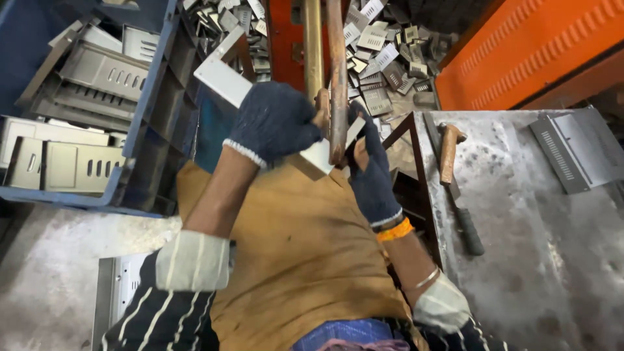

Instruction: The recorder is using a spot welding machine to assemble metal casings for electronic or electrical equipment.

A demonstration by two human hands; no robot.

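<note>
- The left hand [273, 120] wears a dark glove, and its grip is closed tight on a white metal strip [224, 78].
- The strip runs up and to the left from that grip, and its other end pokes out by the right hand [372, 172].
- The right hand also wears a dark glove. Its grip is closed around the near end of the strip, just beside a rusty bar [337, 78].
- The rusty bar stands up between the two grips, with a brass bar [312, 45] just to its left. The strip sits right at the rusty bar, touching or almost touching it.
- How far along: the strip is in both hands at the bars, so it looks like work on this piece is under way, not finished. I cannot tell if it is bent yet.
- A blue crate [153, 97] sits to the left of the left grip. It holds grey metal plates [97, 71] with slots, stacked and leaning.
- Beyond both grips, a big pile of small slotted pieces [383, 58] lies on the floor. Many pieces seem done or waiting; I cannot tell which.
- To the right of the right grip is a grey bench [533, 214]. A hammer [448, 153] lies on it, and a slotted plate [572, 149] lies farther right.
</note>
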